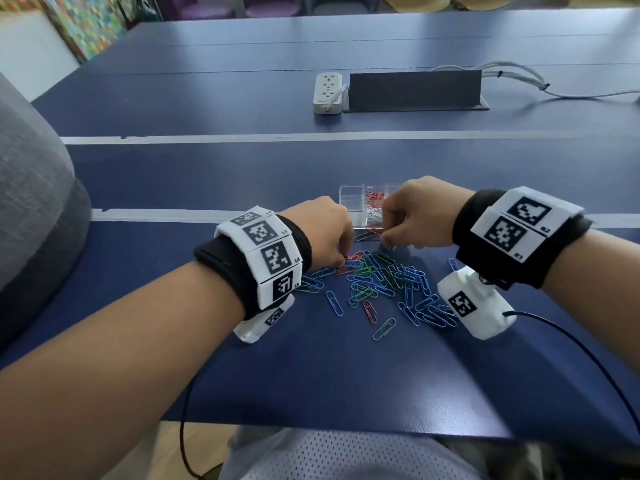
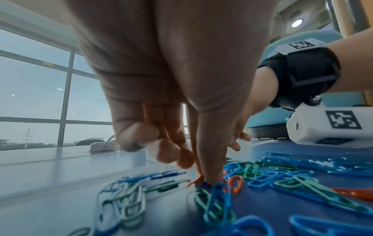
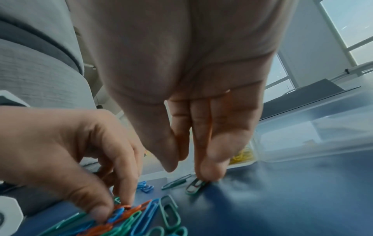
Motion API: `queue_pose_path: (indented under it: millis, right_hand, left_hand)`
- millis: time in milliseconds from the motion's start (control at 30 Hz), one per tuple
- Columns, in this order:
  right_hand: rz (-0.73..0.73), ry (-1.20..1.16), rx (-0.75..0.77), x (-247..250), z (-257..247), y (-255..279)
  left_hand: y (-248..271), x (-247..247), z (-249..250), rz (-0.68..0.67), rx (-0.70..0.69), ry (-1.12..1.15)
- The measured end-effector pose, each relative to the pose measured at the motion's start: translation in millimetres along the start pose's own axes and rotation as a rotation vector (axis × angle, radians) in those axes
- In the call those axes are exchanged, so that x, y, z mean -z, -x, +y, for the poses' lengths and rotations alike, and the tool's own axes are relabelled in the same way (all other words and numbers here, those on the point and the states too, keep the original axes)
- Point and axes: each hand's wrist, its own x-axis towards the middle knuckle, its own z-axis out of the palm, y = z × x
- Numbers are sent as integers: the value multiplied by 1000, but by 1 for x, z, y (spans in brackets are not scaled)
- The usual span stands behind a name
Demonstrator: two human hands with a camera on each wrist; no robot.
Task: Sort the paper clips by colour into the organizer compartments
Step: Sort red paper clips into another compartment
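The clear plastic organizer [image 1: 349,202] sits at twelve o'clock of the loose pile of coloured wire paper clips [image 1: 384,284] on the blue table [image 1: 242,168], close enough for short drops. The left hand [image 1: 320,233] pinches a red clip [image 2: 198,179] at the pile's ten o'clock edge. The right hand [image 1: 417,213], fingers together, presses a green clip [image 3: 194,186] just before the organizer, probably to slide it free; a grasp isn't evident.
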Motion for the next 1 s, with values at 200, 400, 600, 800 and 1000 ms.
queue_pose_path:
  millis: [200,400,600,800,1000]
  right_hand:
    - [5,-70,-78,3,15,5]
    - [43,-66,-63,4,25,11]
    - [41,-22,-17,-1,28,14]
    - [6,110,14,-2,15,13]
    - [49,244,-28,-6,9,14]
  left_hand:
    - [1,-1,-5,15,8,34]
    - [1,0,-2,54,35,40]
    - [1,3,-2,4,69,96]
    - [1,-1,-6,7,126,39]
    - [2,-2,-9,23,69,8]
